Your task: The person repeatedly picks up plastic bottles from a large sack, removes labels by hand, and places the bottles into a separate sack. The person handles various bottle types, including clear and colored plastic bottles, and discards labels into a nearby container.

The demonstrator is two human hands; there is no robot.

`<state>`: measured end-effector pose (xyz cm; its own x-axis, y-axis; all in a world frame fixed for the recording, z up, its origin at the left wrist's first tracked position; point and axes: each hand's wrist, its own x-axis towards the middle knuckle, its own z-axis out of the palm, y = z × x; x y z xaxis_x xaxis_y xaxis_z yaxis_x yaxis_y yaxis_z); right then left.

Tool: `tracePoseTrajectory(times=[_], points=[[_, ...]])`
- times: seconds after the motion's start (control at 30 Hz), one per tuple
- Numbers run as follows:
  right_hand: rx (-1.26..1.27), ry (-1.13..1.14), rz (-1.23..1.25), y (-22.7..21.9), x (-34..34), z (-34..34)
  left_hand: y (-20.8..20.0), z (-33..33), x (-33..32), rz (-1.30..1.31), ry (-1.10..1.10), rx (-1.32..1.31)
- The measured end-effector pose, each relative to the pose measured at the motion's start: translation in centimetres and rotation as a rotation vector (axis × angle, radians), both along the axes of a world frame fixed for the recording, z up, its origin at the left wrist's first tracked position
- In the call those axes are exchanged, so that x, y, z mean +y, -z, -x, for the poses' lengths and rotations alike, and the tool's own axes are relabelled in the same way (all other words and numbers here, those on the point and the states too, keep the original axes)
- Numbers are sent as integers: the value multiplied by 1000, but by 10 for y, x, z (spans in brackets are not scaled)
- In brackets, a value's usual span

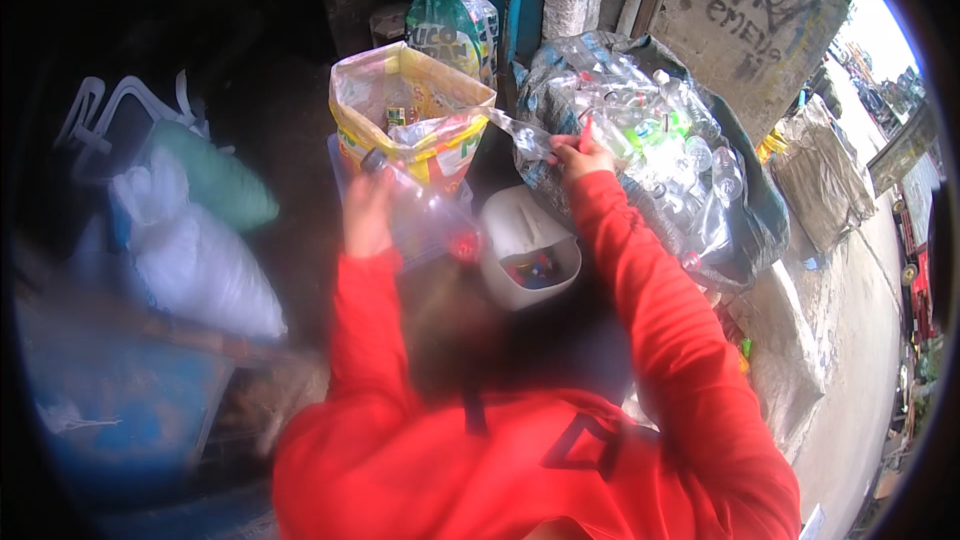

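My left hand (367, 215), blurred, is closed round a clear plastic bottle (428, 208). The bottle slants down to the right, with red at its lower end. Farther right, my right hand (584, 154) pinches a thin, shiny, see-through strip (520, 132) that reaches toward the yellow sack's rim; what it is exactly I cannot make out. A small red piece shows above those fingers. The open yellow sack (460, 152) stands just beyond the bottle. Between my arms sits a whitish cut-open container (515, 285) with small coloured pieces, probably caps, inside.
A large dark sack (755, 210) full of clear bottles (665, 140) lies at the right. Behind the yellow sack stands a green and white bag (450, 35). White (215, 260) and green (215, 180) sacks lie left, near a white plastic chair (130, 105). A concrete slab (750, 30) rises behind.
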<state>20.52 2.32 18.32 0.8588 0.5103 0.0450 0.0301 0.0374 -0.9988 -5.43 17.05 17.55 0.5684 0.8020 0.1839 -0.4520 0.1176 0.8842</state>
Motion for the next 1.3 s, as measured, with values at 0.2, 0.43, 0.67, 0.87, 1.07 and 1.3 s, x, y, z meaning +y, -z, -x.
tracePoseTrajectory(times=[0.2,0.43,0.67,0.87,1.07,1.3], points=[[204,-159,50,7,136,-17,22,14,5,-2,-59,23],[-394,-561,-54,31,-21,39,29,-20,-21,-234,30,137],[578,-430,-425,87,-216,58,18,-141,-125,155,634,-206],[710,-287,-675,73,-323,75,1,-209,-244,91,994,-287],[636,92,-789,87,-420,105,56,-219,-313,-600,1261,-19],[537,283,-927,111,-496,127,157,-218,-333,-2168,1080,507]])
